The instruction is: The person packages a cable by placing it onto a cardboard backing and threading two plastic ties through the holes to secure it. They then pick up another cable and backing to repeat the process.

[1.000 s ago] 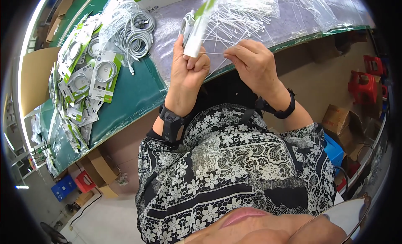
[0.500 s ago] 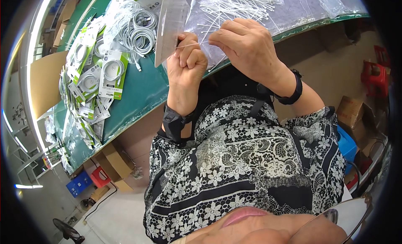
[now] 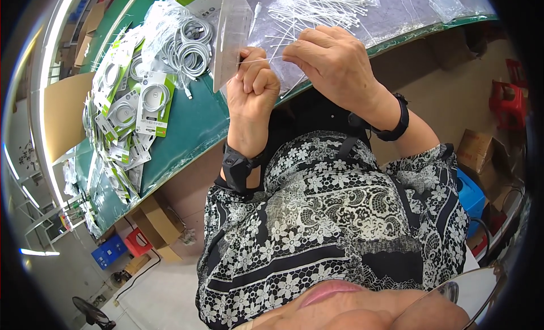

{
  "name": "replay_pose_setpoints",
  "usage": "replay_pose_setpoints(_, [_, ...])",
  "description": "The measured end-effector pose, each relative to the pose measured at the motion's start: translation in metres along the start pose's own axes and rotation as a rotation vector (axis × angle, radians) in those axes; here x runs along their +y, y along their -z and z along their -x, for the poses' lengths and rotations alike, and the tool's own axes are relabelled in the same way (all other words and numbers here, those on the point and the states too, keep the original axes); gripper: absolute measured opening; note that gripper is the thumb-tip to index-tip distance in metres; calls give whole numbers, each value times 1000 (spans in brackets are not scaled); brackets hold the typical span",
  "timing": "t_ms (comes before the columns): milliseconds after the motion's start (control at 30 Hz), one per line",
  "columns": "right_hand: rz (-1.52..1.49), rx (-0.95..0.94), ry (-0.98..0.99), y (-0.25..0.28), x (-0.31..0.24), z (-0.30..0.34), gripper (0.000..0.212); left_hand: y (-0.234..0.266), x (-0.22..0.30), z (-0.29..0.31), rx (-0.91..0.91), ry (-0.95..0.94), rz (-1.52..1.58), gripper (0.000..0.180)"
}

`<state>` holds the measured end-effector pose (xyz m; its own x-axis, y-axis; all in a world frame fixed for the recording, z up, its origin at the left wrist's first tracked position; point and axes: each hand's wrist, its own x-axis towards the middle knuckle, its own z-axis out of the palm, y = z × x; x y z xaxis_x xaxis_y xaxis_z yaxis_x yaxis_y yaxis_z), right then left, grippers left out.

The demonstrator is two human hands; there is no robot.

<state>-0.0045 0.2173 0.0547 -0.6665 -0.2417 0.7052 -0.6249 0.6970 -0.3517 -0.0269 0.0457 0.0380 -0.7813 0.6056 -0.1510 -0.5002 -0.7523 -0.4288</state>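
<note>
My left hand [image 3: 253,86] is closed at the lower right edge of a pale flat card [image 3: 231,38], which stands tilted and is seen nearly edge-on. My right hand [image 3: 334,58], a little to the right, pinches one end of a thin white plastic tie [image 3: 266,60]. The tie runs taut between the two hands and meets the card by my left fingertips. Whether it passes through the card is hidden. Beyond my hands, many loose white ties [image 3: 317,11] lie in a heap on the grey sheet.
Packed cables on green-and-white cards [image 3: 153,103] are piled on the green table [image 3: 192,117] at left. Coiled grey cables [image 3: 192,52] lie in clear bags beside them. Cardboard boxes [image 3: 158,216] stand below the table edge, and red stools [image 3: 507,103] at right.
Both hands hold nearly the same pose, with the tie still stretched between them. The view has shifted very slightly.
</note>
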Motion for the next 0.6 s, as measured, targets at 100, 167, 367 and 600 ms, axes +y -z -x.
replay_pose_setpoints(100, [7,-31,0,3,-2,-1,11,0,1,1,-12,4,-8,12])
replay_pose_setpoints(167, [10,-46,-1,3,-2,-2,11,-1,1,0,-18,6,-12,12])
replay_pose_setpoints(367, [15,-38,-4,0,-1,-5,10,-2,0,-5,48,-32,-89,18])
replay_pose_setpoints(600, [-143,-3,-129,-13,-5,-1,9,28,-18,-10,221,-216,-628,42])
